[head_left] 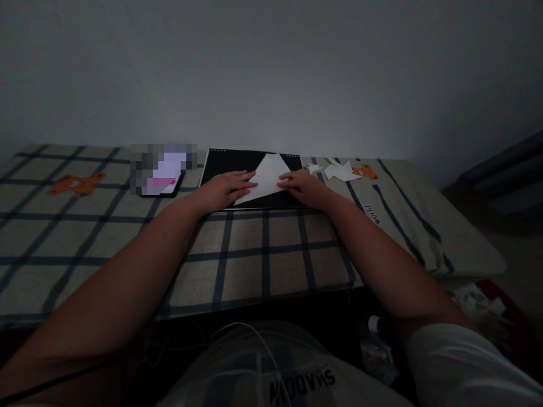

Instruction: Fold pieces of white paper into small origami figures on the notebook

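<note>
Head view: a folded white paper [268,176] lies on a black pad [223,163] punched with small holes at its far corners, its narrower end toward the pad's far edge and one pointed corner reaching toward the pad's near edge. The pad probably serves as a firm, flat base, since the checked cloth [246,233] beneath it looks soft. The left hand [221,190] lies palm-down over the pad's left part, its fingers stretched onto the paper's left side; the right hand [307,188] comes in over the pad's right edge, fingers slightly bent, with its fingertips on the paper's right side. Neither hand is closed round anything: both are spread and seem to press from above, likely to keep the sheet flat and stop it sliding. So the paper sits between the two hands, under the fingertips rather than in the palms, its middle and far end uncovered. Left of the pad, a phone [168,168] with a lit, partly pixelated screen stands apart, perhaps placed there to stay readable. Just right of the pad lies another folded white paper piece [340,171], out of the hands' way.
</note>
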{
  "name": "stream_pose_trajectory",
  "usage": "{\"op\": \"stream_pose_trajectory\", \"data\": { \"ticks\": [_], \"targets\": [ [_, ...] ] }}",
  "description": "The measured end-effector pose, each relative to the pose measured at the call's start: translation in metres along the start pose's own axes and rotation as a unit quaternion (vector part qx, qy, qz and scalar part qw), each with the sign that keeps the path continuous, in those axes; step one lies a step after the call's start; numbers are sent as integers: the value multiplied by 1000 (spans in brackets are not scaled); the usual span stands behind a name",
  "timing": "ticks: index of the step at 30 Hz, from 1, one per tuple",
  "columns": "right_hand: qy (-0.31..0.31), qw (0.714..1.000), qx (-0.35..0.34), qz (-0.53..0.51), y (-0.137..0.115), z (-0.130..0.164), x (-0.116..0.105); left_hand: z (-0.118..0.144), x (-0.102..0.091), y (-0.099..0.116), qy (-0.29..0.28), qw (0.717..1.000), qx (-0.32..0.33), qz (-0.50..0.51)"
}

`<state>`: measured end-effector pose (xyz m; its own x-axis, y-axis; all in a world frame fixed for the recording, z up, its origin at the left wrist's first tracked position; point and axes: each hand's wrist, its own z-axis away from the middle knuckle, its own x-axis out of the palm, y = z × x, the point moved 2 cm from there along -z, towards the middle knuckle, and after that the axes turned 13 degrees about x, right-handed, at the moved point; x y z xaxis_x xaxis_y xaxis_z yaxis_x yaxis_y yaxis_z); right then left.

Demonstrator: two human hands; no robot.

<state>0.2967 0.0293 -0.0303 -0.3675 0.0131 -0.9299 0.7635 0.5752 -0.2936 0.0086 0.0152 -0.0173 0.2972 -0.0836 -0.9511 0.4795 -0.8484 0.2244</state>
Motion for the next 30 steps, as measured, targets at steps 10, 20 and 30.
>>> {"op": "stream_pose_trajectory", "data": {
  "ticks": [10, 20, 30],
  "targets": [
    [4, 1000, -2, 3, -1, 1, 0, 0, 0, -1, -6, 1000, -3, 3],
    [0, 1000, 0, -1, -1, 1, 0, 0, 0, 0, 2, 1000, -3, 11],
    [1, 1000, -4, 7, -4, 1, -2, 0, 0, 0, -5, 1000, -3, -13]
  ]
}}
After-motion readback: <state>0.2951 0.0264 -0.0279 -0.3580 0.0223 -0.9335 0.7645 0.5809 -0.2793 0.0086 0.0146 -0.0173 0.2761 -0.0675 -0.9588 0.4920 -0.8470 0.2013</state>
